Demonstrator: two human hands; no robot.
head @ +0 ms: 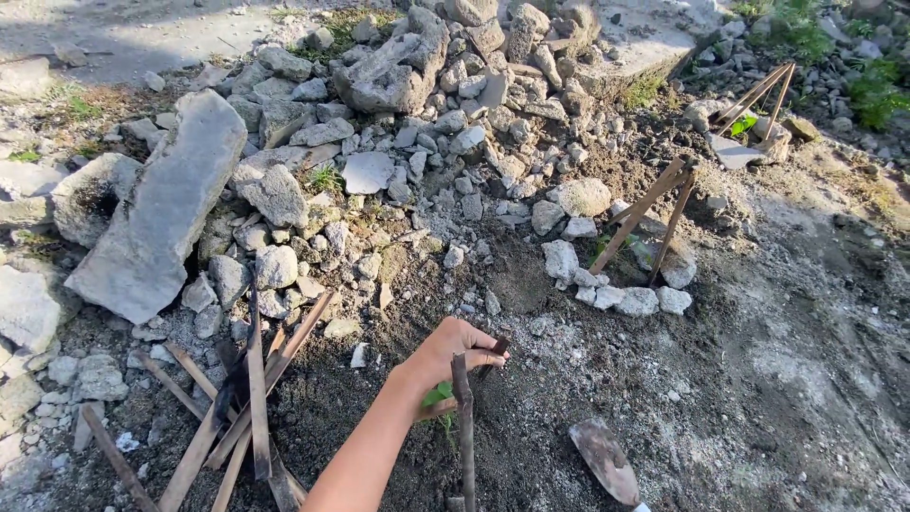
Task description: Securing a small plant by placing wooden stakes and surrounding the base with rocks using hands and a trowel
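Note:
My left hand (447,353) reaches out over dark soil, its fingers closed on a short dark stick (497,347) whose tip points into the ground. Just below the hand a small green seedling (438,394) grows. A thin wooden stick (464,427) stands upright in the soil beside it. My right hand is out of view.
A dirty trowel (605,461) lies on the soil at the lower right. A bundle of wooden slats (254,398) lies to the left. Behind is a heap of broken concrete rubble (398,123). Two stick tripods (654,223) (758,100), the nearer ringed by stones, stand further right.

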